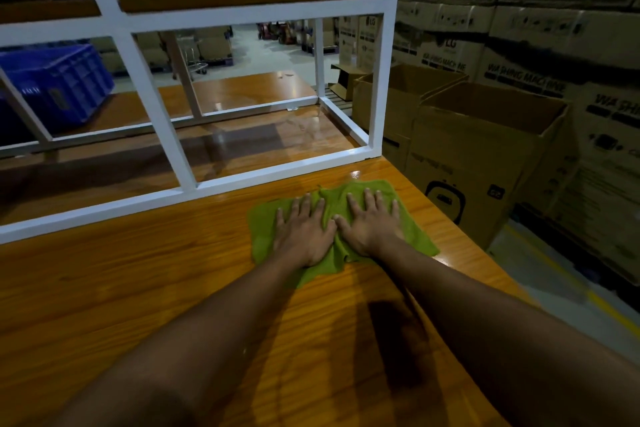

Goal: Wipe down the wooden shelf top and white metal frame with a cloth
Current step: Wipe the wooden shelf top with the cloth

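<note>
I record left hand [304, 229] and right hand [372, 222] flat on the green cloth [263, 229], fingers straight and spread, white frame rail [138, 204] running crosswise just beyond their tips.

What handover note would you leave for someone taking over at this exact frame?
Left hand: flat, fingers straight, pressing the green cloth.
Right hand: the same, beside it.
Cloth lies spread on the wooden shelf top, near its right edge, just short of the white metal frame.
Done: wiping of the top under way; how much is covered cannot be told.
Left: probably the rest of the top, then the frame.
</note>
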A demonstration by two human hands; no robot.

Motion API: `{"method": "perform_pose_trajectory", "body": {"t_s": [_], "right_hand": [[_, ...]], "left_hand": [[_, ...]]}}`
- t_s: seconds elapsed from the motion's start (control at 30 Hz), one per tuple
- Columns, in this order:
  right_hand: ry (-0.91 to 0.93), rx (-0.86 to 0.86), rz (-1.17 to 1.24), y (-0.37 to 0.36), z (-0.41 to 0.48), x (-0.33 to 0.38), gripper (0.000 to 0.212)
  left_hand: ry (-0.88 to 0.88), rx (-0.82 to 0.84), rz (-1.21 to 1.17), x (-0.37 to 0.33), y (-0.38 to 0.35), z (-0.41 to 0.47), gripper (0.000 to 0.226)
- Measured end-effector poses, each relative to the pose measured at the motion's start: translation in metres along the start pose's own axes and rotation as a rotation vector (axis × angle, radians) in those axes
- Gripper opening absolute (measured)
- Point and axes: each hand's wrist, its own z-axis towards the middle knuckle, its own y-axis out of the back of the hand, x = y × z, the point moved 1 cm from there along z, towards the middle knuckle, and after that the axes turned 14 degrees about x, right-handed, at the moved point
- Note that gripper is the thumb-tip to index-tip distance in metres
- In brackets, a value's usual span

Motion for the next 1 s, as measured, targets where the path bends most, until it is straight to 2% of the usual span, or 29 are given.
{"method": "perform_pose_trajectory", "body": {"t_s": [0.2,0.4,0.77,1.0], "right_hand": [[0.025,-0.009,-0.014,-0.018,-0.058,0.003,0.075],[-0.002,-0.027,-0.010,-0.030,-0.100,-0.033,0.076],[-0.118,-0.035,0.042,-0.006,-0.038,-0.067,0.079],[-0.057,0.000,-0.008,0.011,0.015,-0.062,0.076]], "left_hand": [[-0.003,-0.010,0.014,-0.006,-0.019,-0.062,0.072],[-0.027,-0.005,0.018,-0.037,-0.033,-0.094,0.079],[-0.054,0.005,0.007,-0.065,-0.009,-0.012,0.075],[-0.065,0.007,0.009,-0.063,0.002,0.028,0.065]]}}
